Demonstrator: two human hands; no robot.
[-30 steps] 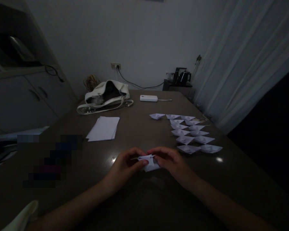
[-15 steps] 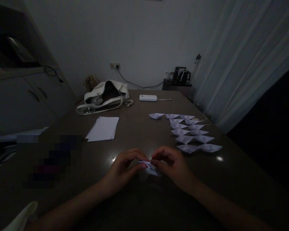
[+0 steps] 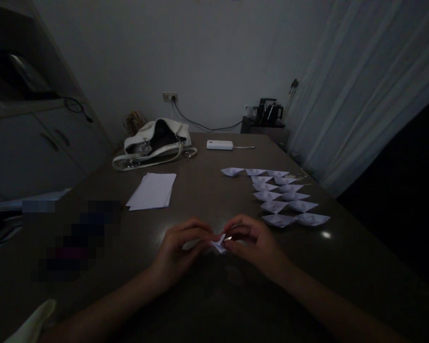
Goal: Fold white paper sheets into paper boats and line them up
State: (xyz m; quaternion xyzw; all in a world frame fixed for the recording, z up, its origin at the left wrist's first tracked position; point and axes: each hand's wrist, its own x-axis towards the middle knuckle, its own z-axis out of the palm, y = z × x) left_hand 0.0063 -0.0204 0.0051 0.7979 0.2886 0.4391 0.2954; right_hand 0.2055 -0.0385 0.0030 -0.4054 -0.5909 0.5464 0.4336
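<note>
Folded white paper [image 3: 219,245], one piece, is held by left hand [image 3: 178,246] and right hand [image 3: 254,241], each curled to a pinch.

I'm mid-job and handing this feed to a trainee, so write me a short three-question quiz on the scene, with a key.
1. Open question: what do the left hand and the right hand hold between them?

2. Multiple choice: where do the paper boats stand?
A) On the floor
B) On the right-hand part of the table
C) On the cabinet shelf

3. True or false: the loose white sheets lie nearer the left hand than the right hand.

Key
1. A small piece of folded white paper
2. B
3. True
</note>
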